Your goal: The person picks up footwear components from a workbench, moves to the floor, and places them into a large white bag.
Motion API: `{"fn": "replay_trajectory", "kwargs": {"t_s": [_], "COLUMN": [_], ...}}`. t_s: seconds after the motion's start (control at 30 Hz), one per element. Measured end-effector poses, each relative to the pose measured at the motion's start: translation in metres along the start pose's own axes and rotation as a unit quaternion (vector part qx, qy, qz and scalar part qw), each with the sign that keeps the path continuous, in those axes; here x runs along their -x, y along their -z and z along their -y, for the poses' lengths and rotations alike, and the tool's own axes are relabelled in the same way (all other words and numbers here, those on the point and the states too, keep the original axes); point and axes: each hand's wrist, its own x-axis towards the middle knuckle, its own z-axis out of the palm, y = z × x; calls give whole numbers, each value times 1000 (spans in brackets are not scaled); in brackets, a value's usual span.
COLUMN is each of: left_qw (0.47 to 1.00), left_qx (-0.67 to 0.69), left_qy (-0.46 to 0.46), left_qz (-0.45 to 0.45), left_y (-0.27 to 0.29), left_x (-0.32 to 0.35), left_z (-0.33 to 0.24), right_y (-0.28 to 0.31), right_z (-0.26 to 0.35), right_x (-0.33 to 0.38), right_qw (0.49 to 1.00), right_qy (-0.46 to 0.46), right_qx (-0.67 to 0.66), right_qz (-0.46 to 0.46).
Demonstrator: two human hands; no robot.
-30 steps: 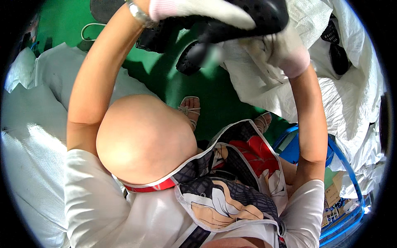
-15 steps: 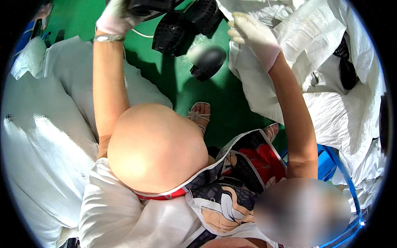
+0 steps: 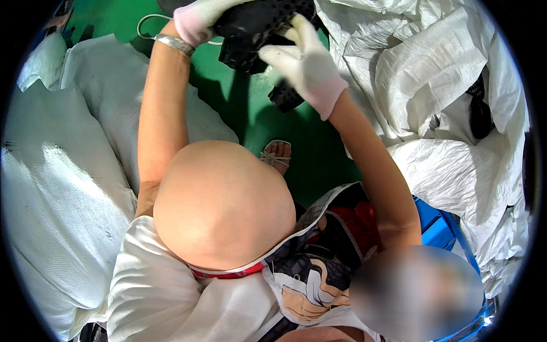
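At the top of the view my left hand [image 3: 200, 19], in a white glove with a pink cuff, holds a black perforated shoe [image 3: 242, 24]. Its fingertips are partly hidden by the shoe and cut off by the upper edge. My right hand [image 3: 310, 64], gloved alike, is over the near right side of the shoe, thumb and fingers spread. Whether its fingertips touch the shoe I cannot tell. Below my right hand another black perforated piece [image 3: 286, 98] lies on the green floor [image 3: 228, 97], partly covered by that hand.
Large white woven sacks [image 3: 62, 188] fill the left side. On the right lies a crumpled, opened white sack [image 3: 421, 68] with a black shoe [image 3: 481, 114] in its folds. A blue object [image 3: 439, 225] stands by my right elbow. A thin white cord [image 3: 142, 25] loops near my left wrist.
My left hand has moved right with the black shoe. My right hand has swung left from beside the white sack to the shoe, its fingers now spread wider.
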Motion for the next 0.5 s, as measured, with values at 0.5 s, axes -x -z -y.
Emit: {"fn": "replay_trajectory", "kwargs": {"t_s": [0.5], "left_qw": [924], "left_qx": [375], "left_qy": [-73], "left_qz": [-4], "left_y": [41], "left_x": [-35], "left_z": [16], "right_y": [22], "right_z": [-38], "right_x": [-48], "right_qw": [843], "right_qy": [100], "right_qx": [524], "right_qz": [-71]}}
